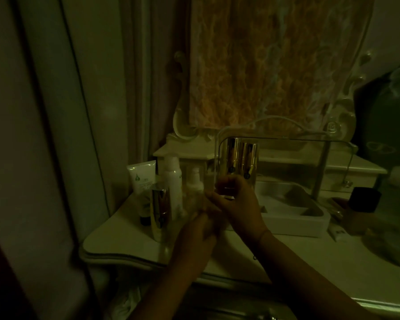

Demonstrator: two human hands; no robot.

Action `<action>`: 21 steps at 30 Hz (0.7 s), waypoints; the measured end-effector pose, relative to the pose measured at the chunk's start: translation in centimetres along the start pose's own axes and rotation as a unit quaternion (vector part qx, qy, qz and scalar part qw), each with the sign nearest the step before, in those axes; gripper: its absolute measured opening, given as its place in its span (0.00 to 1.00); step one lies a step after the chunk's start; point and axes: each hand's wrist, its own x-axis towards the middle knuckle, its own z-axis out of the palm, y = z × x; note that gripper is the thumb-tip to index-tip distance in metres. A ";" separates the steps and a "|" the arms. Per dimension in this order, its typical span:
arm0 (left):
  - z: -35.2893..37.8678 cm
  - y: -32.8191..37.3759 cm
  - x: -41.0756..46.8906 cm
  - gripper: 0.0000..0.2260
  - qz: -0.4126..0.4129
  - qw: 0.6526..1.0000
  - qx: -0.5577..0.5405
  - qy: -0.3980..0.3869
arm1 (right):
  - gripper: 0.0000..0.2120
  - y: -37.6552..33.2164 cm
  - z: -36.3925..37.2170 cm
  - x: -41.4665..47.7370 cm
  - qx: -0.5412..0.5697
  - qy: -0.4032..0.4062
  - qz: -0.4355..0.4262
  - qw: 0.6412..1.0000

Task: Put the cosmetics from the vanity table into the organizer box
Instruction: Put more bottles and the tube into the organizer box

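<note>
My right hand [237, 204] grips a gold bottle [248, 160] and holds it upright at the left end of the white organizer box [293, 221]. A second gold cylinder [231, 155] shows right beside it, behind the box's raised clear lid [286, 144]; it may be a reflection. My left hand [198, 236] is motion-blurred just below and left of the right hand, and its fingers are unclear. On the vanity table [125, 241] to the left stand another gold bottle [159, 211], a white tube [141, 179], a tall white bottle [172, 179] and a small pump bottle [195, 181].
A dark jar [364, 199] and a small white tube [337, 232] lie right of the box. A round mirror [388, 252] rests at the far right. The ornate vanity mirror [275, 65] rises behind, with small drawers [351, 179] below it. Curtains [56, 112] hang on the left.
</note>
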 end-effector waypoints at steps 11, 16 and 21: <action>-6.6 -1.7 -4.5 0.15 0.037 0.939 0.021 0.342 | 0.15 -0.4 4.2 -2.7 0.028 -0.026 -0.001 0.999; -7.7 -2.1 -3.6 0.22 -0.025 0.959 -0.048 0.279 | 0.20 0.4 6.7 -3.2 0.021 -0.107 0.041 0.993; -8.1 -2.3 -3.1 0.21 -0.041 0.979 -0.064 0.189 | 0.16 1.2 7.7 -3.1 0.024 -0.160 0.052 0.985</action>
